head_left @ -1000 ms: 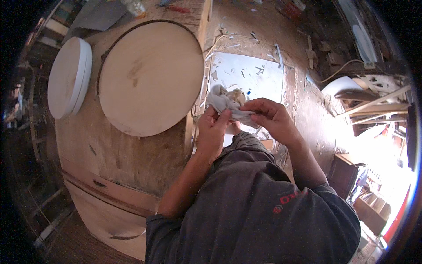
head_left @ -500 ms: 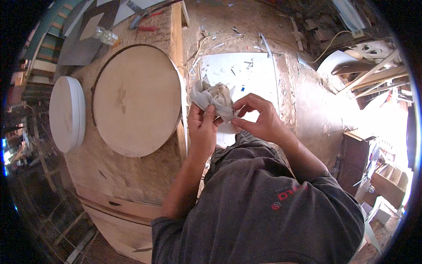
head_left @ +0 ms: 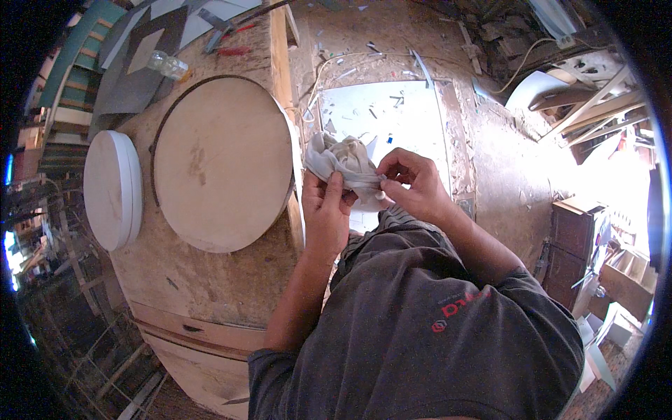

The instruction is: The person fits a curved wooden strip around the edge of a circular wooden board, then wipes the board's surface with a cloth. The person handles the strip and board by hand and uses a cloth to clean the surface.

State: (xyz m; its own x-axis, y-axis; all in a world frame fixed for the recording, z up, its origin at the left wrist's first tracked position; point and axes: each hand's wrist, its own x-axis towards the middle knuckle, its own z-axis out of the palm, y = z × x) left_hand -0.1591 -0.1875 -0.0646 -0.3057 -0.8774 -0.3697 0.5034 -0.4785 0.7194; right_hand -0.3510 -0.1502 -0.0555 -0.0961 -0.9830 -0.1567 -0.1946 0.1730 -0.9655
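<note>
A crumpled whitish cloth [head_left: 344, 159] is held in front of my body, bunched up with beige folds on top. My left hand [head_left: 327, 206] grips its lower left side, thumb pressed on the front. At the cloth's right end, the thumb and fingers of my right hand [head_left: 413, 183] pinch a small piece of its edge. To the left, a large round wooden disc [head_left: 224, 164] with a white rim lies on the workbench [head_left: 210, 283]. Beyond it, at the bench's left edge, sit two stacked white-edged round discs [head_left: 112, 190].
A glass jar [head_left: 168, 64], a red-handled tool [head_left: 233, 51] and flat grey sheets [head_left: 126, 87] lie at the bench's far end. Below my hands a white board [head_left: 413, 112] rests on the floor, scattered with scraps. Timber offcuts [head_left: 595, 105] and a dark cabinet [head_left: 575, 234] stand at right.
My right hand has drawn slightly to the right, pulling the cloth's edge out from the bunch. My left hand keeps its hold. The whole view has shifted a little.
</note>
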